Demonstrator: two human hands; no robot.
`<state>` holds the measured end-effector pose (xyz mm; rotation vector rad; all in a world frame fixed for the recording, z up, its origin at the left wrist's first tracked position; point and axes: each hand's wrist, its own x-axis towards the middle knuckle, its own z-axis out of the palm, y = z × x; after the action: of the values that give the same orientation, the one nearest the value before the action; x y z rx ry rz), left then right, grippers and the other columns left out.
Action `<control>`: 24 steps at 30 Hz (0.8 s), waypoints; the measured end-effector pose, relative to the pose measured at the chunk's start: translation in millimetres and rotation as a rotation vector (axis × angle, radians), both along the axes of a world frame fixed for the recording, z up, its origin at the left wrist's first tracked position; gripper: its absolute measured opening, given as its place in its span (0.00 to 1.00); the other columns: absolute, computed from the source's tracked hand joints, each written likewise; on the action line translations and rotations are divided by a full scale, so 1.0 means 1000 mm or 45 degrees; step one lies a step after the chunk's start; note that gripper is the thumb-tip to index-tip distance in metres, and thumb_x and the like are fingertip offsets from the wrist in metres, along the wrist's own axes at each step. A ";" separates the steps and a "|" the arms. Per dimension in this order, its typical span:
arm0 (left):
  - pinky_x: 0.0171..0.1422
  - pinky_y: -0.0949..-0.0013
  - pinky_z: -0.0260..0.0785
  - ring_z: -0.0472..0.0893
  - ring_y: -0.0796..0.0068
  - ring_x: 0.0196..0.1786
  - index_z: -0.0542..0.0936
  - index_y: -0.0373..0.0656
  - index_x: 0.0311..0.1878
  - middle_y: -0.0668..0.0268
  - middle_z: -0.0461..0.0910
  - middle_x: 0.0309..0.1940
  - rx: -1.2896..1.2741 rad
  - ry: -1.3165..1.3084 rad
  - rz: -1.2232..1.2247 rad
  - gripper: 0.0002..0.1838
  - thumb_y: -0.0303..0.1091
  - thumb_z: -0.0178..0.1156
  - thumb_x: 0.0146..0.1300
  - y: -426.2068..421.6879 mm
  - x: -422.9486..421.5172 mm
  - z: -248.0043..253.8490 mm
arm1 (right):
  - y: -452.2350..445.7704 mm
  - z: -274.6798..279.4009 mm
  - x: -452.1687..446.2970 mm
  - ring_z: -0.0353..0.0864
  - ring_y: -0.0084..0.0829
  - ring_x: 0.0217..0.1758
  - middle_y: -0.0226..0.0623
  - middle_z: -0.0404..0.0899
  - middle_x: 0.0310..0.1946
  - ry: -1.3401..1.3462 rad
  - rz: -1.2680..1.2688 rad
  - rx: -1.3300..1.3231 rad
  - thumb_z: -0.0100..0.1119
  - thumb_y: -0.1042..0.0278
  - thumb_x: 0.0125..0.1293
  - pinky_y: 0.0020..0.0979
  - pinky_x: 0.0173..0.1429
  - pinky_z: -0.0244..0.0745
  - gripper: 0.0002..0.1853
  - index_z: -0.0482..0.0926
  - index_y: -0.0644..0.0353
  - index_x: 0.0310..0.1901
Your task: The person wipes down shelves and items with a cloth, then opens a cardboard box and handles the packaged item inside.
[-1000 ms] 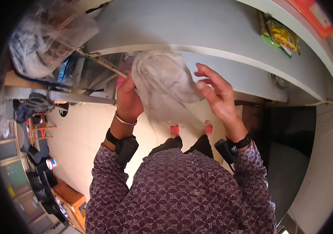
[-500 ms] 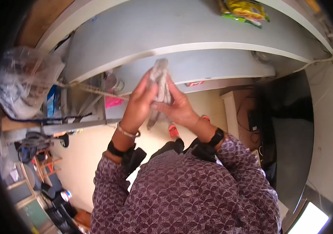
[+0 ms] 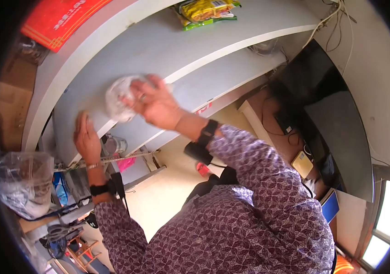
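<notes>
A whitish, crumpled cloth (image 3: 118,98) lies against the grey shelf board (image 3: 158,52). My right hand (image 3: 159,106) presses on it from the right, fingers bent over it and slightly blurred. Further left, my left hand (image 3: 86,139) lies flat on the same board near its front edge, fingers stretched out and holding nothing. Beyond the right hand, a yellow and green snack packet (image 3: 208,13) sits on this shelf.
A red box (image 3: 64,20) stands upper left. A jar (image 3: 114,145) sits on the shelf below. Left are a clear plastic bag (image 3: 25,182) and a cardboard box (image 3: 14,105). A large black screen (image 3: 327,123) stands right, with loose cables (image 3: 340,23) above.
Both hands held the bunched cloth together in front of the shelf. Now the left hand has let go and rests on the board, while the right presses the cloth there. The view has turned.
</notes>
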<state>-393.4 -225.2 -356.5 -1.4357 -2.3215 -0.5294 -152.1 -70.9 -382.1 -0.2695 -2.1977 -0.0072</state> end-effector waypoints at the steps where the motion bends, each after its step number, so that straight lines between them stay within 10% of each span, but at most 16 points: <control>1: 0.67 0.56 0.63 0.73 0.52 0.63 0.75 0.43 0.61 0.55 0.75 0.61 0.005 -0.002 -0.030 0.20 0.40 0.44 0.73 -0.002 0.001 0.001 | 0.018 -0.003 0.018 0.69 0.39 0.63 0.39 0.77 0.50 -0.008 -0.087 0.040 0.56 0.67 0.54 0.56 0.68 0.58 0.26 0.79 0.48 0.59; 6: 0.68 0.56 0.61 0.70 0.53 0.67 0.75 0.45 0.62 0.56 0.74 0.63 0.003 0.020 -0.042 0.20 0.41 0.43 0.74 -0.002 0.002 0.000 | 0.185 -0.068 0.179 0.74 0.40 0.51 0.41 0.75 0.53 0.420 -0.404 -0.523 0.59 0.69 0.59 0.45 0.55 0.68 0.23 0.76 0.55 0.59; 8: 0.67 0.56 0.62 0.71 0.54 0.67 0.75 0.45 0.62 0.56 0.74 0.63 -0.007 0.051 -0.018 0.20 0.40 0.43 0.74 -0.002 0.005 0.000 | 0.213 -0.037 0.239 0.80 0.38 0.43 0.43 0.80 0.46 0.223 -0.989 0.048 0.62 0.67 0.63 0.37 0.48 0.75 0.17 0.77 0.62 0.53; 10: 0.66 0.56 0.62 0.71 0.54 0.66 0.75 0.45 0.62 0.55 0.74 0.63 -0.005 0.065 -0.008 0.20 0.40 0.43 0.74 0.000 0.005 -0.001 | 0.234 -0.030 0.248 0.79 0.40 0.42 0.44 0.80 0.43 0.528 -0.757 -0.535 0.62 0.66 0.63 0.38 0.48 0.74 0.16 0.77 0.65 0.51; 15: 0.66 0.56 0.62 0.72 0.53 0.65 0.75 0.45 0.61 0.54 0.74 0.63 0.024 0.042 -0.031 0.19 0.39 0.43 0.74 0.001 0.008 0.001 | 0.094 -0.025 0.123 0.77 0.37 0.35 0.42 0.77 0.31 0.599 -0.914 -0.260 0.58 0.68 0.69 0.38 0.41 0.73 0.11 0.75 0.68 0.43; 17: 0.66 0.56 0.62 0.72 0.52 0.65 0.75 0.45 0.61 0.54 0.74 0.63 0.026 0.031 -0.042 0.19 0.38 0.43 0.74 0.000 0.010 0.004 | 0.025 -0.063 0.057 0.79 0.45 0.35 0.47 0.79 0.34 0.585 -0.473 -1.022 0.55 0.73 0.65 0.45 0.39 0.74 0.09 0.76 0.66 0.46; 19: 0.66 0.56 0.62 0.72 0.51 0.65 0.75 0.44 0.61 0.54 0.74 0.63 0.023 0.015 -0.057 0.19 0.38 0.43 0.74 0.001 0.012 0.006 | -0.032 -0.064 -0.001 0.75 0.56 0.56 0.52 0.78 0.50 0.649 0.061 -0.944 0.55 0.80 0.56 0.47 0.58 0.73 0.22 0.76 0.62 0.54; 24: 0.67 0.56 0.61 0.72 0.50 0.65 0.75 0.43 0.62 0.53 0.74 0.63 -0.006 0.003 -0.114 0.20 0.38 0.41 0.74 -0.001 0.015 0.011 | -0.027 -0.025 0.020 0.75 0.29 0.25 0.41 0.76 0.22 0.643 0.099 -1.791 0.67 0.67 0.61 0.34 0.32 0.73 0.09 0.81 0.65 0.33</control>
<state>-378.9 -226.1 -345.2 -1.5470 -2.2664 -0.5469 -132.6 -97.8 -406.9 -0.8242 -1.3613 1.4913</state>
